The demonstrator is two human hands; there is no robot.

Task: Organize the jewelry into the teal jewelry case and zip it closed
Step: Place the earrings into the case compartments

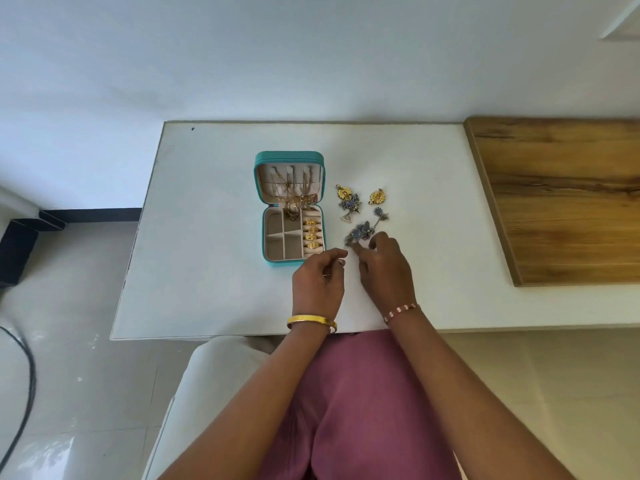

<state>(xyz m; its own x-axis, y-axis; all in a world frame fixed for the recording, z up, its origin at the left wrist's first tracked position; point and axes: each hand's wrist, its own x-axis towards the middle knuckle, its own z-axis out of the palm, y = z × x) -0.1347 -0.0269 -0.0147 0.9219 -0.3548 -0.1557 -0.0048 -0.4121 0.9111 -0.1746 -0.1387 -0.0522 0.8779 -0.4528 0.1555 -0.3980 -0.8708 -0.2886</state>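
My right hand (382, 258) reaches over the white counter (207, 237) to the nearest blue-grey earring (358, 233) — fingertips curl down onto it, touching, but I can't tell if I've actually pinched it yet. My left hand (320, 275) hovers just beside, fingers loosely curled w/ nothing in them, prob. ready to help steady or take the piece.

The teal jewelry case (291, 157) lies open just left of my hands, lid propped back so every slot is reachable. Gold chains (292, 195) hang from the lid hooks and spill toward the tray; four gold rings (312, 234) sit in the ring rolls on the right side. The beige compartments left of them look mostly unfilled — room for earrings.

Still loose on the counter, right of the case: two gold earrings (377, 196), plus more blue-grey pieces (349, 206).
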